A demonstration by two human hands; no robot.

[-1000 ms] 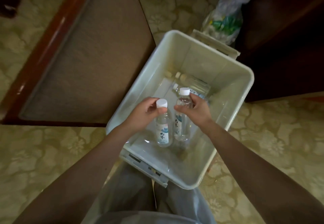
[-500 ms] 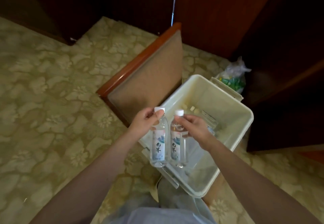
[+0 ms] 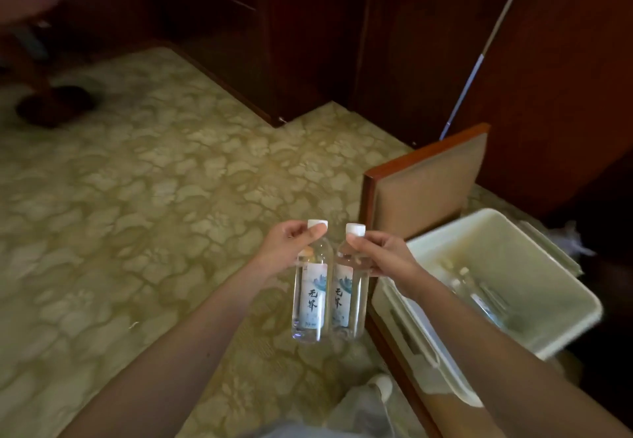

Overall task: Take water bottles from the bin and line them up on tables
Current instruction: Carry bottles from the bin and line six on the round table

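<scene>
Arms fwd; L hand point(image 3: 291, 249) pinches L bottle point(image 3: 309, 300), R hand point(image 3: 380, 256) R bottle point(image 3: 343, 302).

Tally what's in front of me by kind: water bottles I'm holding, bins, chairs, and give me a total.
Water bottles in hand: 2, the left bottle in the left hand and the right bottle in the right hand
Bins: 1, the bin; the bottles inside it are too blurred to count
Chairs: 1, the chair
Total: 4

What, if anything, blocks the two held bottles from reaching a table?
Nothing visible does. The left hand grips the left water bottle and the right hand the right water bottle by their necks, outside the bin, above carpet. No table is plainly in view.
</scene>
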